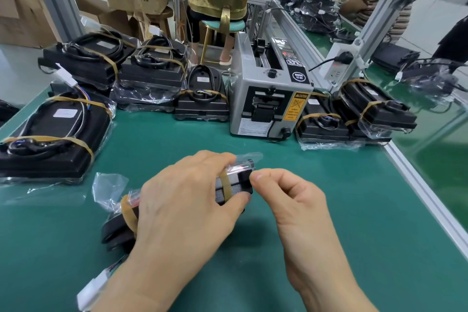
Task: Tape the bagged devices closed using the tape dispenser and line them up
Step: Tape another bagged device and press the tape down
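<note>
The risk right now is at the near end of this bagged device (177, 200): the loose plastic could spring back open, or a strip could go on crooked and wrinkle, because the bag is slippery and the left hand (182, 200) is pinning it from above only. That flap of bag (107, 189) at the far left end is sticking up free too, so a sideways nudge might slide the whole thing on the green mat (316, 210). The device lies on the mat right in front of the person, under the left palm, fingers curled over its top and gripping it. The right hand (291, 200) sits just beside its right end, thumb and forefinger pinched narrow against the black corner; whether tape is between them, I cannot tell. The tape dispenser (268, 99) stands beyond, well apart from both hands.
</note>
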Available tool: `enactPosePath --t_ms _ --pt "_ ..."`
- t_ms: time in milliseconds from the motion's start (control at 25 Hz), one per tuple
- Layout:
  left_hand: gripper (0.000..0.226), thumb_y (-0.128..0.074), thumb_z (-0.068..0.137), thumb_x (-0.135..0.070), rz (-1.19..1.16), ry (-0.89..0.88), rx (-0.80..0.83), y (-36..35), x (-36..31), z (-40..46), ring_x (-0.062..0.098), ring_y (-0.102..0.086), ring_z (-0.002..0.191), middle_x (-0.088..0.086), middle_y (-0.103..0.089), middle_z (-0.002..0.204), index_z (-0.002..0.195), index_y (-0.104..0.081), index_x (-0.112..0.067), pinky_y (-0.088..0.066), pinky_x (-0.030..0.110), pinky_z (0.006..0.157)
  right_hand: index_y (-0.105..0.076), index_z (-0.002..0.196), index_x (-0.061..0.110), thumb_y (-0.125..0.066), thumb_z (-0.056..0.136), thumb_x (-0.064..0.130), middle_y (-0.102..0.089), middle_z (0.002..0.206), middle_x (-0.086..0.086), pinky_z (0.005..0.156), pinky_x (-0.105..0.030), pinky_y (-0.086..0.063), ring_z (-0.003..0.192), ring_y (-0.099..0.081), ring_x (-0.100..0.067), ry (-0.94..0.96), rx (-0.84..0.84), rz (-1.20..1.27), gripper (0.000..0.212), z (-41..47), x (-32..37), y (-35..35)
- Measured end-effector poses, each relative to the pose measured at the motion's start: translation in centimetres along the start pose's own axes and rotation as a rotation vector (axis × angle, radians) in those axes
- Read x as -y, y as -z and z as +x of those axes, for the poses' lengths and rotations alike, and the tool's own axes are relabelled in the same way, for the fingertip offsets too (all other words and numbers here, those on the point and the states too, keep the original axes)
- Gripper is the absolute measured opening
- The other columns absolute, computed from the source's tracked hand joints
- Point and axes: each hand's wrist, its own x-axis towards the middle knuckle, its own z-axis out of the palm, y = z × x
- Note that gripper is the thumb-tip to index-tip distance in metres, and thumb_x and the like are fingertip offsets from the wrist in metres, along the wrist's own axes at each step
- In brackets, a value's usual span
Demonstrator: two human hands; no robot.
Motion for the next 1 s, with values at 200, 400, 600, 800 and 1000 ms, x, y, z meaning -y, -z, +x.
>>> enactPosePath --t_ms 200,400,600,800,1000 --pt "0.040 -0.080 0.061 -0.043 -0.021 -0.011 0.000 0.14 -0.02 -0.22 0.014 -0.067 0.073 -0.017 -0.070 0.086 0.097 -0.072 -0.029 -0.034 0.015 0.058 -0.070 0.070 0.008 -0.066 0.080 0.015 -0.063 0.070 -0.003 0.060 -0.011 -0.041 0.067 -0.049 -0.008 0.025 -0.019 -0.043 0.013 0.17 -0.11 0.10" --pt "0.028 -0.059 0.068 -0.029 -0.066 -0.010 -0.068 0.26 -0.19 -0.31 0.005 -0.059 0.069 -0.018 -0.069 0.080 0.093 -0.073 -0.028 -0.032 0.007 0.065 -0.071 0.073 0.004 -0.067 0.081 0.013 -0.066 0.083 -0.026 0.064 -0.015 -0.044 0.072 -0.053 -0.012 0.032 -0.024 -0.083 0.013 0.14 -0.16 0.31" --pt "0.031 -0.055 0.069 -0.025 -0.075 -0.003 -0.088 0.19 -0.14 -0.18 0.007 -0.046 0.092 -0.018 -0.069 0.081 0.094 -0.073 -0.028 -0.032 0.008 0.065 -0.072 0.073 0.006 -0.065 0.083 0.011 -0.068 0.084 -0.023 0.067 -0.013 -0.045 0.072 -0.055 -0.011 0.029 -0.001 -0.060 0.013 -0.03 -0.13 0.22" --pt "0.033 -0.053 0.070 -0.027 -0.088 0.013 -0.068 0.19 -0.08 -0.10 0.007 -0.047 0.092 -0.019 -0.069 0.082 0.096 -0.072 -0.030 -0.034 0.009 0.065 -0.071 0.076 0.003 -0.066 0.082 0.015 -0.063 0.087 -0.029 0.065 -0.015 -0.043 0.074 -0.052 -0.012 0.026 -0.011 -0.084 0.014 0.14 -0.17 0.32" --pt "0.028 -0.053 0.074 -0.032 -0.083 0.013 -0.071 0.17 -0.07 -0.15 0.006 -0.054 0.082 -0.019 -0.069 0.083 0.094 -0.072 -0.031 -0.032 0.008 0.066 -0.071 0.075 0.003 -0.068 0.083 0.014 -0.061 0.087 -0.031 0.064 -0.017 -0.043 0.073 -0.051 -0.013 0.035 -0.032 -0.126 0.014 0.19 -0.30 0.41"
